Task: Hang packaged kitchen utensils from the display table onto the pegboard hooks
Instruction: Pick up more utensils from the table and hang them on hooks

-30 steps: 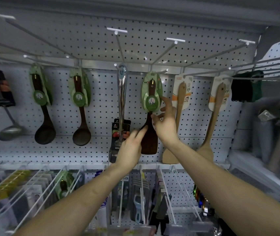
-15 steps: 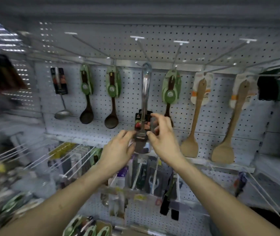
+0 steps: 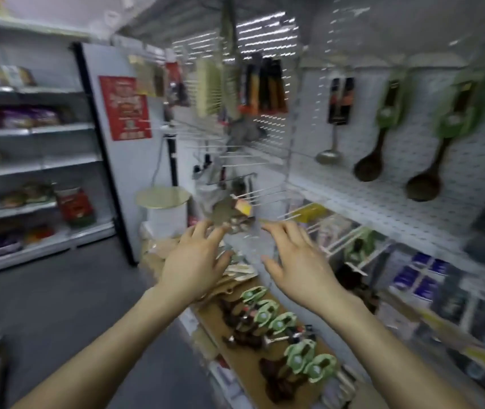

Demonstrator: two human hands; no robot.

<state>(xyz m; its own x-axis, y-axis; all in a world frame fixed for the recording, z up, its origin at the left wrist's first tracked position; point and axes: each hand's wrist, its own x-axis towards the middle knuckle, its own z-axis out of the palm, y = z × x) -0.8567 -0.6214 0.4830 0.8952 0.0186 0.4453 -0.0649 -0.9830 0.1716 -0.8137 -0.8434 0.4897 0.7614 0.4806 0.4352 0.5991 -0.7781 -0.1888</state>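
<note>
Hovering over the worktop [image 3: 242,369] with left hand [image 3: 194,261] and right hand [image 3: 297,261] both empty, fingers [image 3: 290,233] spread and gripping nothing; packaged utensils [image 3: 279,323] lying in a row below; probably best pinching one just under its card top, leaving that free for threading onto a pegboard [image 3: 412,184] hook

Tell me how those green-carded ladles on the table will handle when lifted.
The green-carded ladles look like solid wood, so probably stiff. Their bowls likely outweigh the card end, so expect tipping. They overlap; neighbours may shift.
</note>
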